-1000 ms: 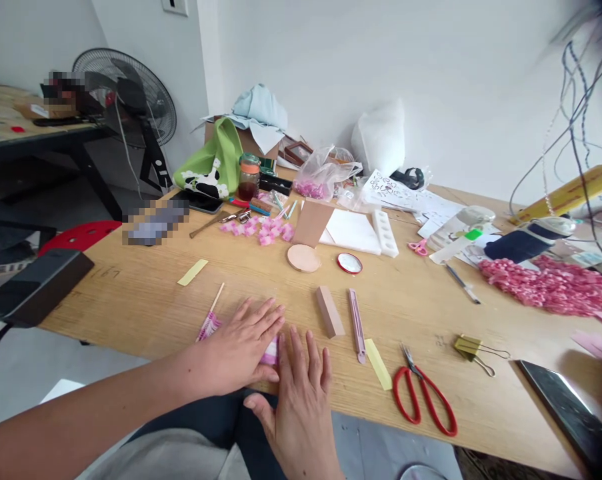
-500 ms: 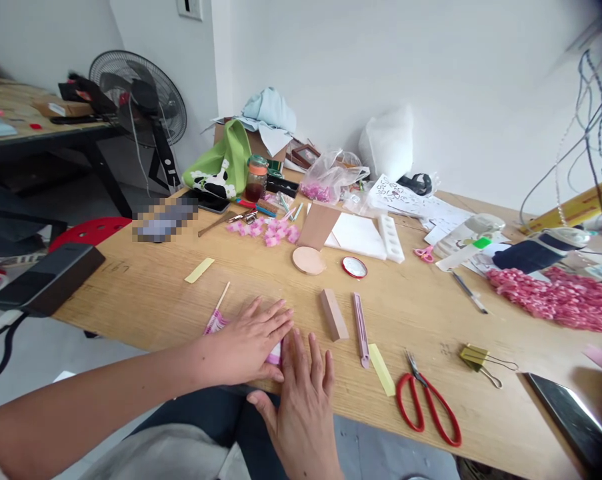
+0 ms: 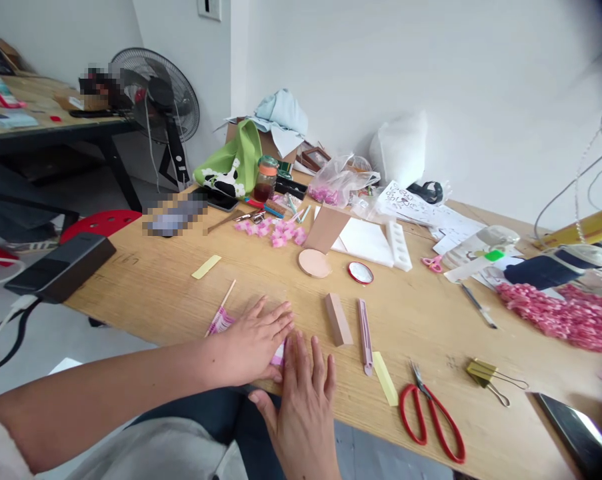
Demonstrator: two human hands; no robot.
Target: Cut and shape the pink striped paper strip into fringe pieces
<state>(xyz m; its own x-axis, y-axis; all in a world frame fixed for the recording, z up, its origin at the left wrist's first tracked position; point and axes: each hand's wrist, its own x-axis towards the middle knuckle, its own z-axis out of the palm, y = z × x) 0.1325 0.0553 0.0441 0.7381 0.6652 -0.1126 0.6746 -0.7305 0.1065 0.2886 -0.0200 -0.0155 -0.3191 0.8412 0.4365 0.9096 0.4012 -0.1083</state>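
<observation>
My left hand (image 3: 253, 343) lies flat with its fingers spread on a pink and white woven piece (image 3: 222, 321) near the table's front edge. A thin wooden stick (image 3: 228, 295) runs along the left end of that piece. Beside it my right hand (image 3: 305, 393) rests palm down, fingers stretched forward, its fingertips at the right end of the piece. Most of the piece is hidden under the hands. To the right are a pinkish block (image 3: 339, 320) and a pink slotted tool (image 3: 365, 337).
Red-handled pliers (image 3: 431, 413), a gold binder clip (image 3: 482, 373) and a yellow strip (image 3: 385, 379) lie to the right. Farther back are a round wooden disc (image 3: 315, 263), a red-rimmed lid (image 3: 361, 272) and pink pieces (image 3: 287, 232). A fan (image 3: 159, 93) stands beyond the left side.
The view has shifted slightly, so the table's things appear a little farther right. Both hands keep nearly the same pose on the woven piece.
</observation>
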